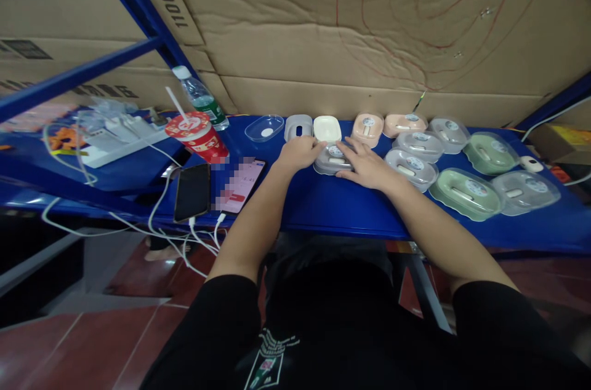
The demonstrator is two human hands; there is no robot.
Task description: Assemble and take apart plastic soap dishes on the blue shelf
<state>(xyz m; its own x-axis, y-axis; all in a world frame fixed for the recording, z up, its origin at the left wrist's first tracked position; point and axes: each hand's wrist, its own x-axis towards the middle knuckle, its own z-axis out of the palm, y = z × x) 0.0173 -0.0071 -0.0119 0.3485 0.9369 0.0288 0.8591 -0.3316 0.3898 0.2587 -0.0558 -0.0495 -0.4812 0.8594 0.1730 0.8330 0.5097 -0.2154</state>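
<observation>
A grey box with a clear lid and a round sticker lies on the blue table in front of me. My right hand rests on its right side with the fingers spread. My left hand is at its upper left, fingers together, the thumb reaching toward the lid; whether it grips anything is hidden. Just behind are a cream tray and a grey part with a dark slot. A loose clear lid lies farther left.
Several lidded boxes in pink, grey and green stand to the right. At left are a red cup, a bottle, two phones and white cables. Cardboard rises behind the blue table.
</observation>
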